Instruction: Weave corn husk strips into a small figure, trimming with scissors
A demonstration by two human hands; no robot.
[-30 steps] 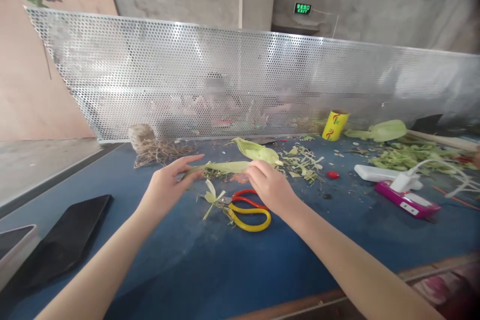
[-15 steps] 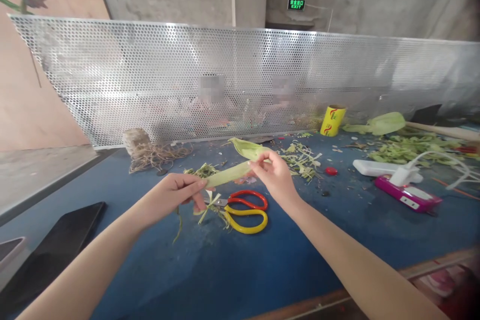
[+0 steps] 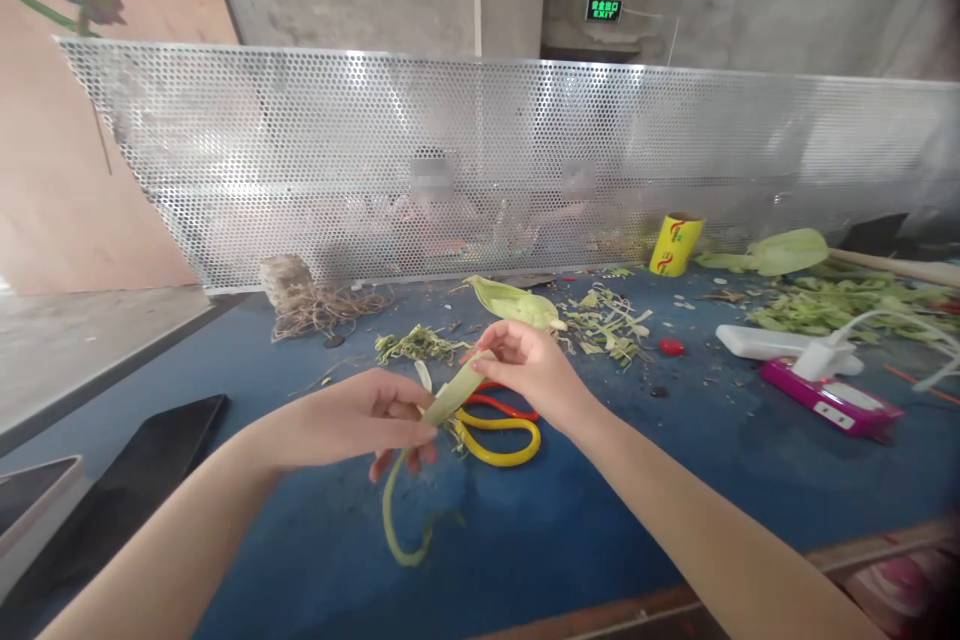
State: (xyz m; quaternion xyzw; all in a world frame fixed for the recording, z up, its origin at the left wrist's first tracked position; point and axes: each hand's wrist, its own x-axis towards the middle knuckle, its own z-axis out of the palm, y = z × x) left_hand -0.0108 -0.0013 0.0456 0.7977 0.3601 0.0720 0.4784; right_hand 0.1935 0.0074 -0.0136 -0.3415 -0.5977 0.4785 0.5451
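Between my two hands is a pale green strip of corn husk (image 3: 459, 390). My left hand (image 3: 367, 420) pinches its lower end between thumb and fingers, and a thin curled green strand (image 3: 391, 520) hangs below that hand. The upper end is held in the fingertips of my right hand (image 3: 529, 365). Under the strip lie scissors with one red and one yellow handle (image 3: 499, 445); their blades are hidden by my left hand and the husk. Just beyond my right hand rests a wider green husk leaf (image 3: 517, 303).
Husk scraps (image 3: 611, 320) and a heap of green strips (image 3: 855, 308) lie on the blue table (image 3: 600, 540). A twine bundle (image 3: 326, 308), a yellow roll (image 3: 676, 245), a purple power strip (image 3: 829, 400) and a black tablet-like slab (image 3: 127, 500) surround them. A perforated metal screen (image 3: 300, 160) stands behind.
The strip, nearly level before, now slants more steeply. My left hand has moved right and down, my right hand slightly down and left. A curled strand now hangs below my left hand.
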